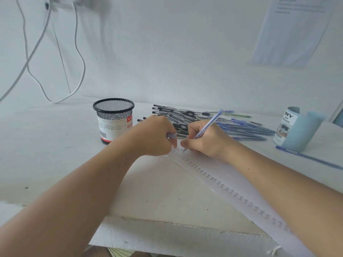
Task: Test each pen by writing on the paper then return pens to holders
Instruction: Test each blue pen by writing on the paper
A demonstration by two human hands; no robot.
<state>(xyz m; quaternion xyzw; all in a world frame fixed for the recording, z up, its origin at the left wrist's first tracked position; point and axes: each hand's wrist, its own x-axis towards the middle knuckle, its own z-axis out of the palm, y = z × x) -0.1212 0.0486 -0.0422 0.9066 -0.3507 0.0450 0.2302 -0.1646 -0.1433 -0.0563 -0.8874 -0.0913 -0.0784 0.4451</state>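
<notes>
Paper strip (232,184): long axis near-right to far-left, under both hands.
Blue DIY holder (300,130): well right, side of our right hand (206,141).
That hand pinches blue pen (209,124), tip on strip, barrel tilted far-right.
Left hand (154,138): fingers curled round pen cap (171,135).

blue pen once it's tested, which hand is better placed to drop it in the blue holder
Probably right: the right hand grips the blue pen, and the blue holder stands on its side. The left hand holds what looks like the cap.
</notes>
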